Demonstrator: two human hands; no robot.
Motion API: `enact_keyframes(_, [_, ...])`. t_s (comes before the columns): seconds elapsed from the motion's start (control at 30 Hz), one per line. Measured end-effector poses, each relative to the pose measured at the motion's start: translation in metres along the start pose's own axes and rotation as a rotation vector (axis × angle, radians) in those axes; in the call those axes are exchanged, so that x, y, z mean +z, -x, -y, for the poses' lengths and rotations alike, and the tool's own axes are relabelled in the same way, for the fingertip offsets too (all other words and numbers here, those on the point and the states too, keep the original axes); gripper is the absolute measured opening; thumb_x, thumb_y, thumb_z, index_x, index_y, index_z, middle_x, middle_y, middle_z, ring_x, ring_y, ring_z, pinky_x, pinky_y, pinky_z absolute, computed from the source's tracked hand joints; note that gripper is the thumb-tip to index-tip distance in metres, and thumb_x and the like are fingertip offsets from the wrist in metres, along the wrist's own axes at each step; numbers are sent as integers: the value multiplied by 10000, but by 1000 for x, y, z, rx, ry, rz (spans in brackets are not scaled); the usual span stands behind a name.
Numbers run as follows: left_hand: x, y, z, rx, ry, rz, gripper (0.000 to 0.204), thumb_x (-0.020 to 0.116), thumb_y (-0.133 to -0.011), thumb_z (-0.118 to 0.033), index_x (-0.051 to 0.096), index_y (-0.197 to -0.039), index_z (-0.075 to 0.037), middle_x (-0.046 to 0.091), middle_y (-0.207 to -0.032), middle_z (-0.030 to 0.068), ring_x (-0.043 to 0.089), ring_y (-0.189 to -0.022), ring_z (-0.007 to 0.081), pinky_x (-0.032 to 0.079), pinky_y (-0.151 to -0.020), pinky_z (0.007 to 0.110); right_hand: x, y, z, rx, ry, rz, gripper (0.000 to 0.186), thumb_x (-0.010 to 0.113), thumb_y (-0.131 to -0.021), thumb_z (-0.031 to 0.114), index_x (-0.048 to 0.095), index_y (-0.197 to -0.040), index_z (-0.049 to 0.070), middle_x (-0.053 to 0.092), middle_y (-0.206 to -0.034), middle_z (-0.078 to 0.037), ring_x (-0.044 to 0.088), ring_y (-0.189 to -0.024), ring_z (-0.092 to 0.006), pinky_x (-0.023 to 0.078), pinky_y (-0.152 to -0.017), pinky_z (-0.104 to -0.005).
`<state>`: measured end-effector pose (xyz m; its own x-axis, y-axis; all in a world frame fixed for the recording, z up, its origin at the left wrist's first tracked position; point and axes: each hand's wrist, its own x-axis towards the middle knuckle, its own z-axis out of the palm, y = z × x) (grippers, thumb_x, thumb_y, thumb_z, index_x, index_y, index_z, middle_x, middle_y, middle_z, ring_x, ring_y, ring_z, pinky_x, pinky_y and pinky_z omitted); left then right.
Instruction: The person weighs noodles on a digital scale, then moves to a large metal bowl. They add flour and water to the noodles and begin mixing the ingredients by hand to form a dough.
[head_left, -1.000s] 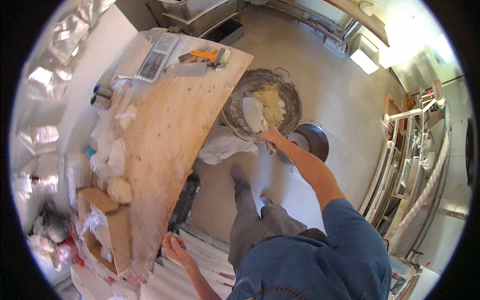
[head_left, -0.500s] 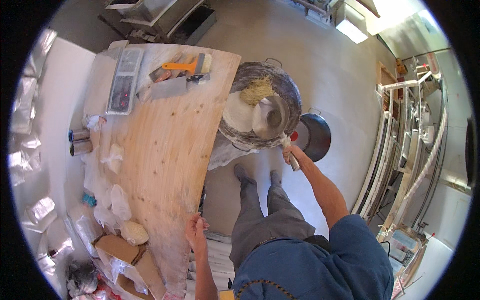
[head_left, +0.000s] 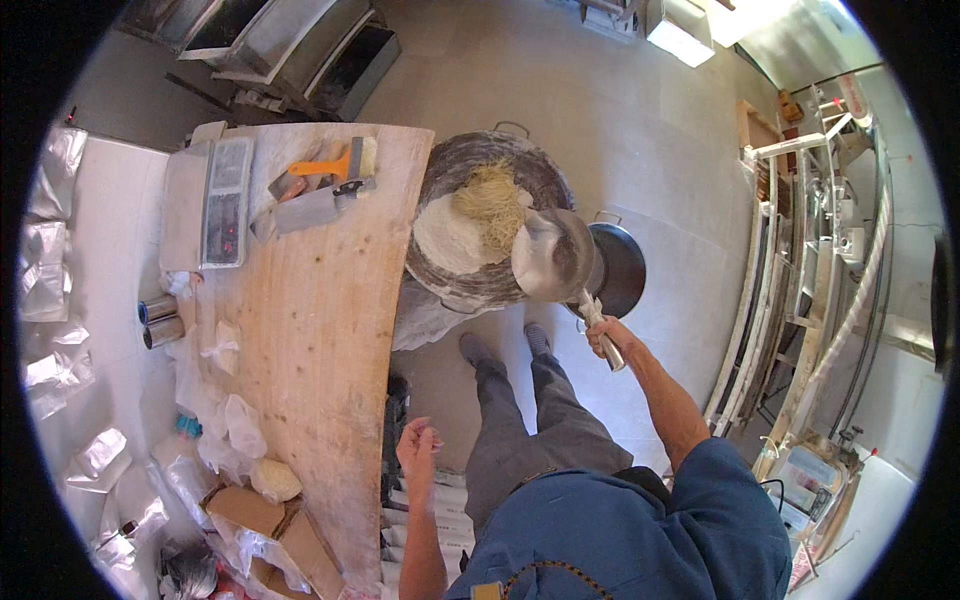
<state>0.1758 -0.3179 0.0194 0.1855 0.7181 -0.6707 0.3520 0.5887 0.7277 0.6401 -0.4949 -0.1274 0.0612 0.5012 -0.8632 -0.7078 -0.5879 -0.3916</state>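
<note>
A wide basin (head_left: 490, 225) sits on the floor beside the wooden tabletop (head_left: 310, 330), holding a heap of white flour (head_left: 445, 240) with a tangle of pale noodles (head_left: 490, 200) on top. The right hand (head_left: 605, 335) is closed around the handle of a metal scoop (head_left: 550, 255), tipped over the basin's rim. The left hand (head_left: 420, 450) hangs empty near the tabletop's edge, fingers loosely curled. 1 dark pot (head_left: 620, 270) stands just behind the scoop.

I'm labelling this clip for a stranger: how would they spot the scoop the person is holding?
Find the long wooden table; at its far right corner sits a wide round basin of flour and pale strands. The metal scoop hangs over the basin's right rim, gripped by the right hand, the only shiny handled dipper there.
</note>
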Motion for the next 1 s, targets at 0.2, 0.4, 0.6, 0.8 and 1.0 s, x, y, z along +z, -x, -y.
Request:
enact_keyframes(0.2, [30, 17, 7, 19, 34, -20, 249, 623, -1035, -166, 659, -1244, -36, 698, -951, 22, 655, -782, 98, 518, -690, 257, -9, -10, 25, -5, 68, 89, 195, 670, -835, 119, 541, -967, 55, 578, -651, -60, 570, -467, -175, 470, -411, -336])
enact_keyframes(0.4, [45, 26, 13, 21, 72, -34, 241, 602, -1041, -123, 664, -1257, -36, 694, -965, 30, 660, -794, 107, 527, -700, 256, 5, -16, 39, -75, 285, 41, 217, 680, -841, 115, 542, -995, 48, 582, -637, -56, 559, -452, -162, 450, -397, -323])
enact_keyframes(0.6, [57, 36, 14, 23, 43, -59, 230, 602, -1033, -107, 675, -1238, -30, 691, -958, 24, 648, -786, 100, 534, -706, 254, 10, -30, 41, -12, 48, 193, 169, 653, -864, 121, 538, -968, 54, 559, -662, -31, 557, -476, -161, 453, -405, -327])
enact_keyframes(0.8, [52, 46, 21, 42, 103, -95, 226, 594, -1025, -89, 679, -1220, -11, 688, -961, 30, 643, -790, 101, 544, -703, 265, 9, -17, 40, 7, 83, 227, 182, 645, -876, 118, 518, -992, 59, 549, -684, -32, 541, -473, -160, 451, -408, -328])
enact_keyframes(1.0, [45, 59, 40, 32, 97, -157, 222, 596, -1041, -126, 653, -1227, -19, 694, -953, 29, 649, -774, 105, 530, -689, 266, -15, 8, 44, 53, 66, 249, 205, 660, -859, 125, 525, -998, 57, 541, -682, -23, 528, -469, -162, 451, -410, -338])
